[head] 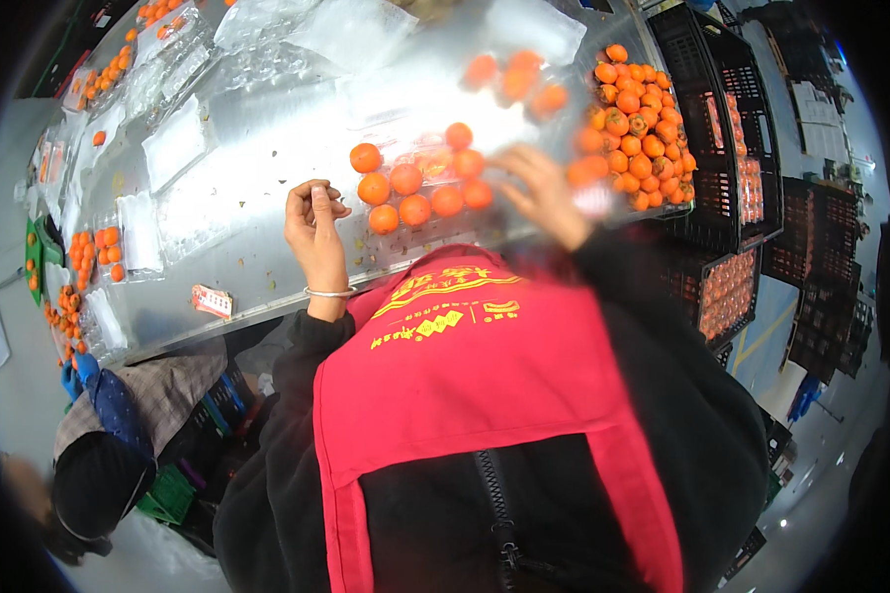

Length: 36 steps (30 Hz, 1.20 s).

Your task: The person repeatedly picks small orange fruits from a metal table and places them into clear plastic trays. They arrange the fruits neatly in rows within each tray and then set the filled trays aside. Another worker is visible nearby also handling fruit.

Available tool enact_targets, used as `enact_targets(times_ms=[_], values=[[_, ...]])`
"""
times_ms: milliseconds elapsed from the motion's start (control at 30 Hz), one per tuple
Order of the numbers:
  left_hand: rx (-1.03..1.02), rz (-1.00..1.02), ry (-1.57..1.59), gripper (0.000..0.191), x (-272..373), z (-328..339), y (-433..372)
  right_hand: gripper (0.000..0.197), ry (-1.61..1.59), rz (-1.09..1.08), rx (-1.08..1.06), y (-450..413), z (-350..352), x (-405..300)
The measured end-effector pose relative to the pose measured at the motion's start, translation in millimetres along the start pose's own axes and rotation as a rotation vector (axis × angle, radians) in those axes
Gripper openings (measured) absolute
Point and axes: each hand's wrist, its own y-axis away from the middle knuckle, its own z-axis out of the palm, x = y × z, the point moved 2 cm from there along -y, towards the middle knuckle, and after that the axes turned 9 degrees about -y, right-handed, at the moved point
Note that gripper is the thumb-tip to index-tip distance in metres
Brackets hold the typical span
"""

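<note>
Orange persimmons (414, 210) sit in rows before me on the metal table, with clear plastic of a packing tray (432, 164) showing among them. My left hand (316, 226) is just left of the rows, thumb against curled fingers, with no object visible in it. A bangle (331, 293) circles that wrist. At the right end of the rows, my right hand (535, 185) is blurred, its fingers apart beside the nearest persimmons; no fruit shows between them. Whether its fingertips touch the fruit is unclear. Further right lies a large heap of persimmons (641, 141).
Blurred persimmons (519, 78) lie farther back. Clear trays (256, 67) and white sheets (352, 30) cover the table's far side. A printed card (212, 302) lies near the front edge. Black crates (701, 126) stand right; a gloved co-worker (111, 459) is at left.
</note>
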Motion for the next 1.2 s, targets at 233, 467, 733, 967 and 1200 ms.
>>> enact_targets(times_ms=[233, 467, 733, 967, 1200], values=[[-0.044, 0.0, 0.054, 0.016, -0.8, 2.2, 16.1, 0.046, 0.209, -0.071, -0.127, 8.3, 42.8, -44.0], [-0.094, 0.022, 0.056, 0.02, 3.6, 1.8, 30.2, 0.049, 0.087, -0.071, -0.035, 4.1, 43.5, -47.0], [-0.67, -0.313, 0.4, 0.049, 23.5, 40.5, 52.0, 0.045, -1.164, 0.511, 0.062, 16.8, 40.1, -74.1], [-0.763, -0.175, 0.237, 0.046, 38.6, 56.4, 58.6, 0.042, -0.556, 0.174, 0.076, 21.8, 30.6, -92.1], [-0.479, 0.328, -0.147, 0.032, 40.3, 60.0, 63.0, 0.043, -1.111, 0.574, 0.116, 27.2, 42.1, -91.3]])
